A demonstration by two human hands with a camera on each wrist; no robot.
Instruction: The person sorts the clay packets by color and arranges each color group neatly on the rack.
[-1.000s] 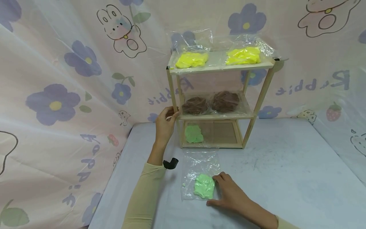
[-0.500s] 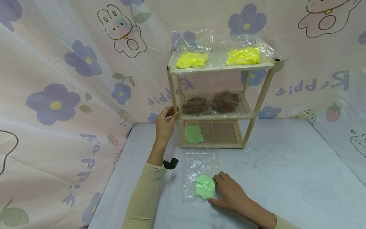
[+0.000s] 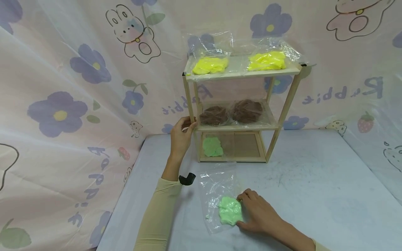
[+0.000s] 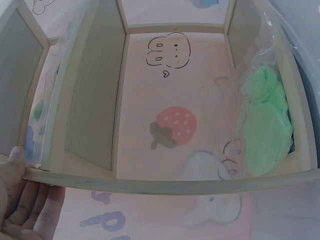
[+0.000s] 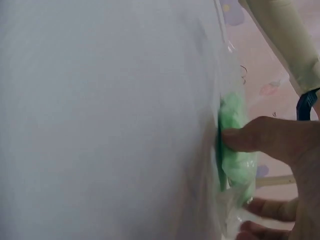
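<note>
My left hand [image 3: 181,136] grips the left front post of a small three-tier wooden shelf [image 3: 237,128], thumb in front and fingers behind. In the left wrist view, the thumb lies over the post [image 4: 175,187]. Lower down, my right hand [image 3: 262,214] pinches a clear plastic bag of light green clay [image 3: 230,211] between thumb and fingers at its right edge, low over the table. The right wrist view shows the thumb pressed to the green lump [image 5: 235,160]. Another bag of green clay [image 3: 212,146] lies on the left of the bottom tier.
Two bags of brown clay [image 3: 248,111] sit side by side on the middle tier. Bagged yellow clay lumps [image 3: 210,65] lie on the top tier. A patterned curtain [image 3: 94,104] hangs behind the white-covered table [image 3: 314,174]. A black wrist mount [image 3: 187,179] shows at the left wrist.
My right hand has drawn the bag of green clay slightly right and toward me, and the bag has turned a little. The left hand stays on the post.
</note>
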